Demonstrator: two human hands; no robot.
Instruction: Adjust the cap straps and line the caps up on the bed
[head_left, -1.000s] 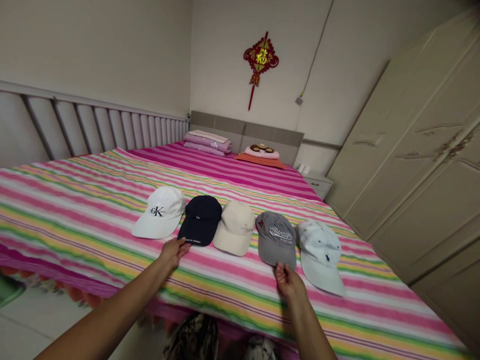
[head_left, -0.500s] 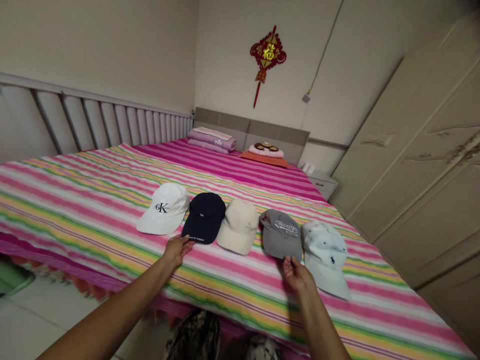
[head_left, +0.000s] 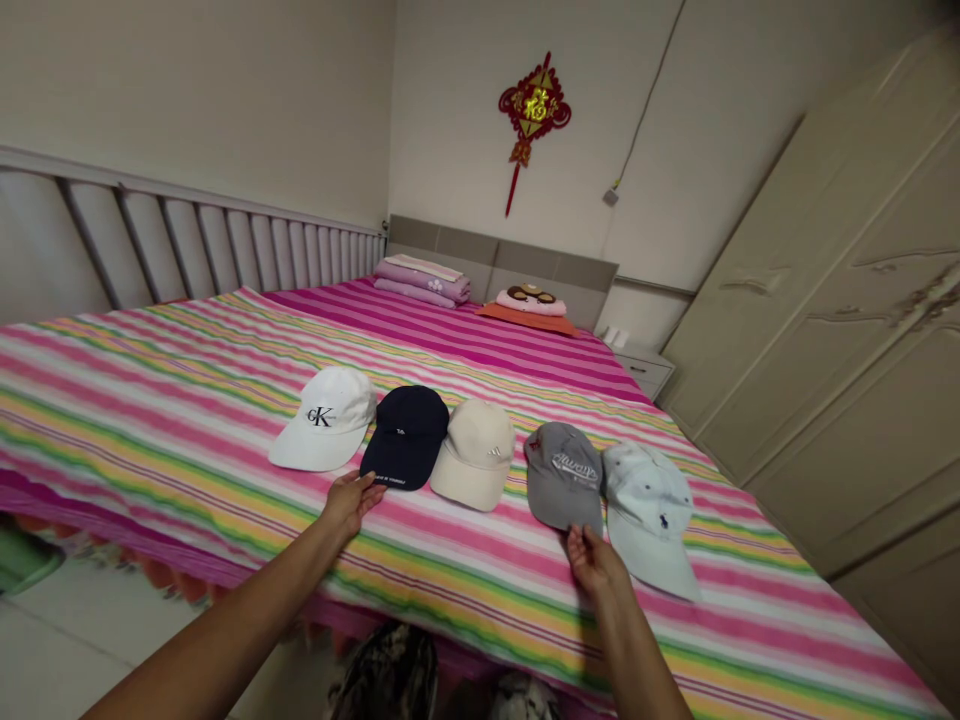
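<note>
Head view: I count five caps in a row on the bed (head_left: 465, 560), lower middle of the frame. My left grip (head_left: 349, 504) pinches the navy cap's (head_left: 409, 435) brim, my right grip (head_left: 598, 565) the gray cap's (head_left: 564, 478). The white cap (head_left: 326, 418), beige cap (head_left: 474, 455) and pale blue cap (head_left: 651, 515) crowd alongside. Two folded piles (head_left: 421, 280) (head_left: 529, 308) lie behind; one wardrobe (head_left: 840, 330) fills the right.

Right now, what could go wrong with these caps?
The right hand is at the brim of the gray cap, which sits close against the pale cap; a sideways pull might shift both. The left hand, at the navy cap, could nudge it into the beige cap.
</note>
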